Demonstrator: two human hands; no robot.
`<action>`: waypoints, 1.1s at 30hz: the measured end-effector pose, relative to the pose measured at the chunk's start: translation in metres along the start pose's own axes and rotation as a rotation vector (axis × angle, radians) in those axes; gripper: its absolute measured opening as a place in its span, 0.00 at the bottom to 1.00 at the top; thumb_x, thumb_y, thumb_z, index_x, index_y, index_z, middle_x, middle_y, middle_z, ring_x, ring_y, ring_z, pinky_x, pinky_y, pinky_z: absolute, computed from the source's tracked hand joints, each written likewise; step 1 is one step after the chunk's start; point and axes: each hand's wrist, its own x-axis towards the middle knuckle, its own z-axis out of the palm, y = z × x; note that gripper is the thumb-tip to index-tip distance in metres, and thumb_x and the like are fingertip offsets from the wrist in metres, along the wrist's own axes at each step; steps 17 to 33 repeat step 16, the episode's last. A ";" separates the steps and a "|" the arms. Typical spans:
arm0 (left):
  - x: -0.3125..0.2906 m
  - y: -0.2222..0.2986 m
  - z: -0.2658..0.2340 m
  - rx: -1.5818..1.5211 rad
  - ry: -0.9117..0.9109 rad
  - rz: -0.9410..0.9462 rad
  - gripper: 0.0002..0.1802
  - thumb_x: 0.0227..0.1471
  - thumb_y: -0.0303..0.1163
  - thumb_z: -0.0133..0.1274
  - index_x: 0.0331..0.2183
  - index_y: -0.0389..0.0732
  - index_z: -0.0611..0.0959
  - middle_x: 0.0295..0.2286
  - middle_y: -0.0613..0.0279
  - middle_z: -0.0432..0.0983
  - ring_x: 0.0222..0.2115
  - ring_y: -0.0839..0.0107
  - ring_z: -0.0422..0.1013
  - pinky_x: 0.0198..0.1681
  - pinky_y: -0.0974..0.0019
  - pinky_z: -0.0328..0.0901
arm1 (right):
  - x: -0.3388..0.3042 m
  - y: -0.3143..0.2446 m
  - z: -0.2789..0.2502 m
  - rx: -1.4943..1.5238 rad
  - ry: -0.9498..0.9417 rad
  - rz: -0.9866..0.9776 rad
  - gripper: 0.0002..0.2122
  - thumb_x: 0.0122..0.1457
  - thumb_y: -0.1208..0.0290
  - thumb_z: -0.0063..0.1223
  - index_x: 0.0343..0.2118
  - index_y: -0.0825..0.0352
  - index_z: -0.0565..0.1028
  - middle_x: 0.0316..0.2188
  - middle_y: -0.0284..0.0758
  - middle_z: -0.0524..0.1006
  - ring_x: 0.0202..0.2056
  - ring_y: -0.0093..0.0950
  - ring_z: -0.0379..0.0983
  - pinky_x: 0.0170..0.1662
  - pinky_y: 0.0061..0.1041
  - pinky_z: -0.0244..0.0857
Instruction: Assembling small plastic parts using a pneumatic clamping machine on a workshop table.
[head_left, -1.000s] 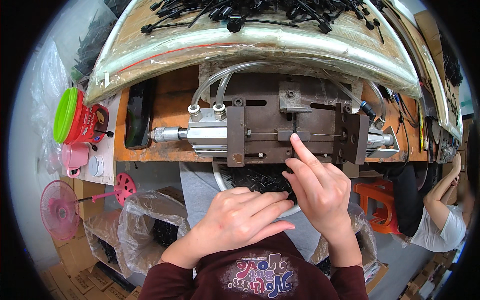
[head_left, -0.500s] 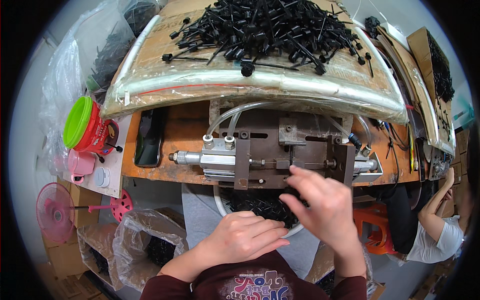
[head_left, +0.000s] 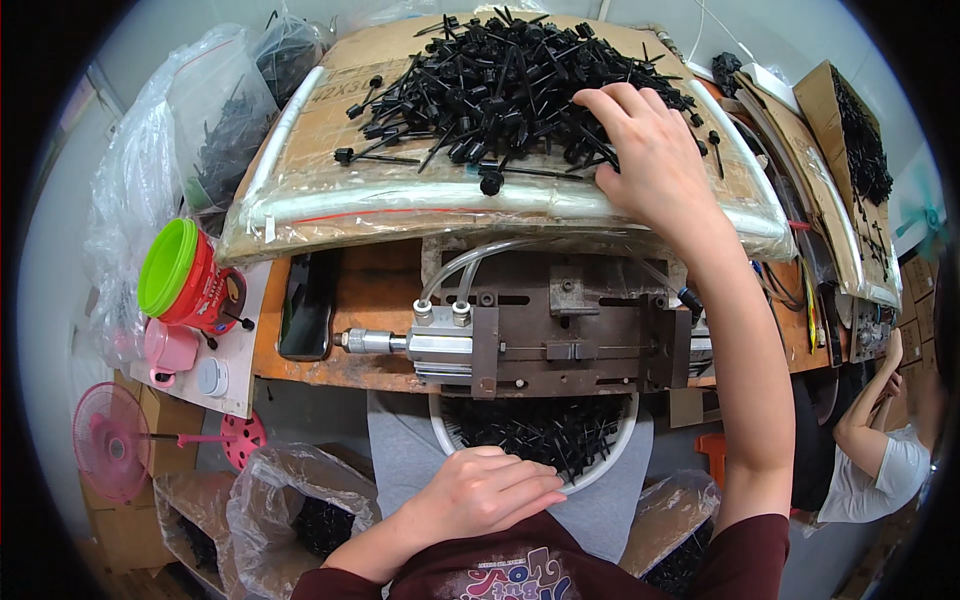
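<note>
A heap of black plastic parts with thin stems and knobbed heads (head_left: 500, 95) lies on a cardboard tray with a white padded edge (head_left: 400, 203). At the heap's right side is my right hand (head_left: 655, 155), thumb and fingers apart and curved over the parts; I see nothing held. Below the tray sits a brown metal fixture (head_left: 620, 345) with a silver air cylinder (head_left: 441, 350) on its left. My left hand (head_left: 490, 488) rests palm down, fingers stretched out side by side, by the near rim of a white basin (head_left: 628, 430) holding more black parts.
Left of the fixture are a dark tray (head_left: 307, 310), a red bucket with a green rim (head_left: 190, 280), and a pink cup (head_left: 172, 345). Plastic-lined bags (head_left: 290, 500) stand below. Another person's arm (head_left: 865, 425) shows at the right, near a cardboard tray (head_left: 820, 180).
My right hand has moved from the fixture up to the heap. The black stem at the fixture's middle is gone from there. My left hand has barely moved.
</note>
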 end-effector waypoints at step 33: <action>-0.007 -0.008 0.007 -0.020 0.025 -0.002 0.06 0.48 0.33 0.64 0.27 0.41 0.85 0.27 0.68 0.81 0.20 0.76 0.73 0.25 0.73 0.65 | 0.001 0.010 0.002 0.071 -0.169 0.018 0.21 0.46 0.73 0.63 0.44 0.61 0.69 0.38 0.38 0.76 0.35 0.37 0.78 0.36 0.34 0.72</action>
